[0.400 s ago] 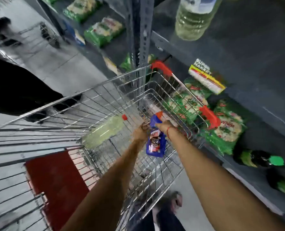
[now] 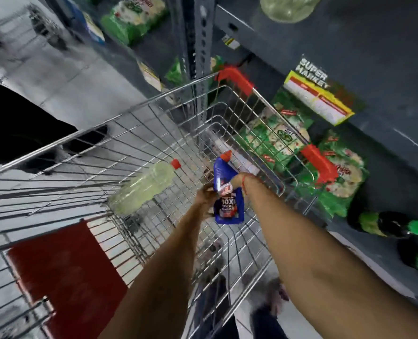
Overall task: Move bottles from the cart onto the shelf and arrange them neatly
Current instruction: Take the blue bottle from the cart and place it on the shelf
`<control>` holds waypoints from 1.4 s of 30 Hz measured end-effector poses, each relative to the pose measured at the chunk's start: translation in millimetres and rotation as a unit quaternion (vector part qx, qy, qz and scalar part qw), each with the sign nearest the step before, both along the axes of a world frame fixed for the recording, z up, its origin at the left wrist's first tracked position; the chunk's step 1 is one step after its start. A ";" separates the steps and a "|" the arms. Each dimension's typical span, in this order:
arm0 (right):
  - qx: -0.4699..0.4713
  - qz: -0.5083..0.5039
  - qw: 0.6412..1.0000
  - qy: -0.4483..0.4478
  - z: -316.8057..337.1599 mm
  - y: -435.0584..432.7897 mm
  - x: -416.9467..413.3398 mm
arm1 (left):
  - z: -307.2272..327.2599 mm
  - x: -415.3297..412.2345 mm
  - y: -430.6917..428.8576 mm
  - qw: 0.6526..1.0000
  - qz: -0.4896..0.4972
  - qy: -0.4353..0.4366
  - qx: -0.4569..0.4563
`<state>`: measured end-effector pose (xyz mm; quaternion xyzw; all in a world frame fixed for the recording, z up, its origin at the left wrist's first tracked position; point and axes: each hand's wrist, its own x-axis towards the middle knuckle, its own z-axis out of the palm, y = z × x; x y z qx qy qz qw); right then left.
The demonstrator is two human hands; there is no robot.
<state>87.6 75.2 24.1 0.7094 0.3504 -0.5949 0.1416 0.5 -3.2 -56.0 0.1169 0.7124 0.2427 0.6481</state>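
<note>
Beside the grey shelf (image 2: 386, 69), inside the wire cart (image 2: 154, 113), we grip the blue bottle (image 2: 227, 204) between both hands: left hand (image 2: 206, 194) closed on its side, right hand (image 2: 238, 181) wrapped around its neck.

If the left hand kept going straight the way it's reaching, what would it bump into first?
The left hand already touches the blue bottle. Past that, probably the cart and its far wire wall, though depth is hard to judge.
</note>
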 end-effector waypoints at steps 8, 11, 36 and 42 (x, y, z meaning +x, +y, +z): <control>0.122 0.025 0.989 0.082 40.2 -7.6 0.2 | 80.5 -12.7 -13.7 0.984 0.127 0.053 0.115; 0.235 0.013 0.963 0.132 78.7 -19.9 18.2 | 140.4 -11.7 -19.4 0.967 0.121 0.092 0.204; 0.637 -0.263 0.721 0.072 293.7 -220.6 498.8 | 354.9 426.1 -83.4 0.810 -0.211 -0.064 0.543; 0.653 -0.281 0.701 0.049 278.6 -205.2 585.9 | 354.7 519.4 -53.9 0.767 -0.291 0.003 0.571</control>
